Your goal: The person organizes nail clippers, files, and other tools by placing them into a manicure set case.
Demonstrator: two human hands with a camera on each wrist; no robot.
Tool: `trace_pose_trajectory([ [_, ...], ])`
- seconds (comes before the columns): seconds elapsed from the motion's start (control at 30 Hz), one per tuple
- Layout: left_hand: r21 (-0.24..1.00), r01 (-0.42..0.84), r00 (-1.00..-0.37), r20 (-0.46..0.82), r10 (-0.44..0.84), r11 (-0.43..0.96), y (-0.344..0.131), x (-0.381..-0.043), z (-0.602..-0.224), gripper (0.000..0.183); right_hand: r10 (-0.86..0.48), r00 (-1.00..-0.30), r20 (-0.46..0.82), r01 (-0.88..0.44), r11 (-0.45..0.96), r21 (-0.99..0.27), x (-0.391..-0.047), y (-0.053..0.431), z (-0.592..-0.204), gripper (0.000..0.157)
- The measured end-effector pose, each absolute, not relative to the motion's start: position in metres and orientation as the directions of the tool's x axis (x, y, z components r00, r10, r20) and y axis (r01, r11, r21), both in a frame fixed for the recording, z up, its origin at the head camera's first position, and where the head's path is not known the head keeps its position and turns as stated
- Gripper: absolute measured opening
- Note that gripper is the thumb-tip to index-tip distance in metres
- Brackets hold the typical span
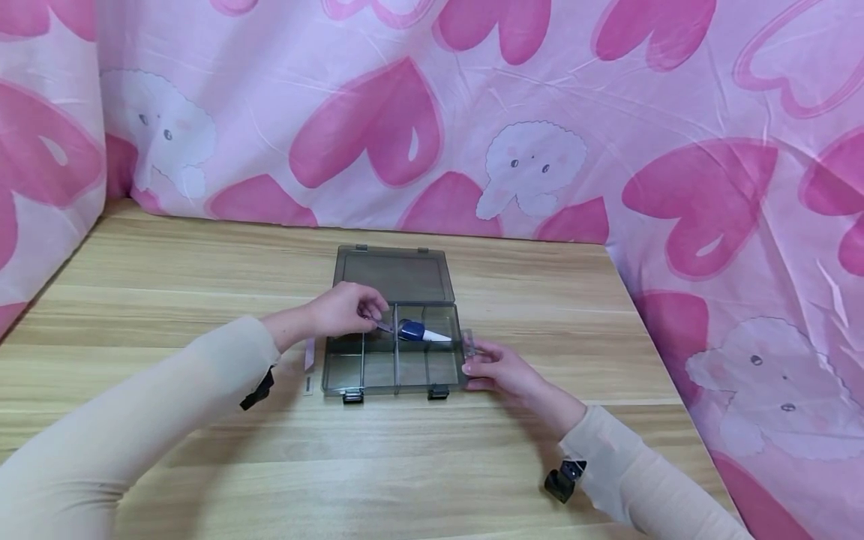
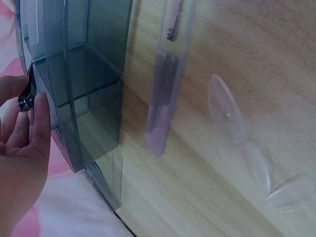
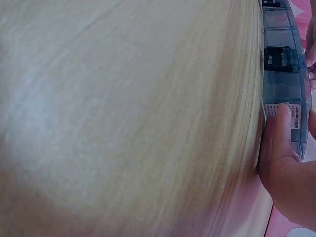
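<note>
One small, dark, shiny metal tool (image 1: 385,327) is pinched between the thumb and fingers of the left hand (image 1: 347,309), above the rear compartments of a translucent grey plastic divided case (image 1: 379,393). Beside it, a dark-blue and white slender item (image 1: 413,331) lies at the case's right half. The right hand's (image 1: 502,371) fingers rest fairly straight against the right end. Left of the case, a narrow clear-plastic packet (image 2: 168,84) lies on the wood-grain tabletop (image 1: 378,465).
</note>
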State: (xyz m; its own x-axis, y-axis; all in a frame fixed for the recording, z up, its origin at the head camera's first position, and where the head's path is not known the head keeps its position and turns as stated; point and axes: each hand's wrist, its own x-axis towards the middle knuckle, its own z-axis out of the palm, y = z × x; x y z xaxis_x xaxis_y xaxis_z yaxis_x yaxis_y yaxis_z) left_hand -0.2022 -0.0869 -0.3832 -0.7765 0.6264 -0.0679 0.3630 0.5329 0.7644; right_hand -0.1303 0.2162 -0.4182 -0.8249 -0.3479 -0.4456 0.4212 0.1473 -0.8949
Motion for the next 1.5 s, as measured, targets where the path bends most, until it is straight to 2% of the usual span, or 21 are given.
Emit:
trace_pose_trajectory([
  [0.3, 0.756, 0.395, -0.799, 0.003, 0.601, 0.521, -0.087, -0.203, -0.377, 0.026, -0.354, -0.822, -0.446, 0.421, 0.149, -0.895, -0.13, 0.217, -0.419, 0.061],
  [0.57, 0.746, 0.394, -0.792, -0.02, 0.61, 0.537, -0.094, -0.204, -0.385, 0.022, -0.347, -0.824, -0.449, 0.421, 0.156, -0.893, -0.131, 0.218, -0.419, 0.061],
  [0.8, 0.717, 0.421, -0.817, 0.034, 0.576, 0.555, -0.089, -0.206, -0.388, 0.019, -0.345, -0.825, -0.448, 0.423, 0.148, -0.894, -0.132, 0.217, -0.42, 0.062],
  [1.1, 0.767, 0.347, -0.859, 0.029, 0.511, 0.54, -0.104, -0.208, -0.38, 0.02, -0.345, -0.828, -0.442, 0.424, 0.129, -0.896, -0.132, 0.217, -0.418, 0.063],
  [1.5, 0.792, 0.264, -0.915, 0.026, 0.402, 0.55, -0.159, -0.192, -0.385, 0.02, -0.341, -0.825, -0.451, 0.43, 0.138, -0.892, -0.131, 0.217, -0.417, 0.065],
])
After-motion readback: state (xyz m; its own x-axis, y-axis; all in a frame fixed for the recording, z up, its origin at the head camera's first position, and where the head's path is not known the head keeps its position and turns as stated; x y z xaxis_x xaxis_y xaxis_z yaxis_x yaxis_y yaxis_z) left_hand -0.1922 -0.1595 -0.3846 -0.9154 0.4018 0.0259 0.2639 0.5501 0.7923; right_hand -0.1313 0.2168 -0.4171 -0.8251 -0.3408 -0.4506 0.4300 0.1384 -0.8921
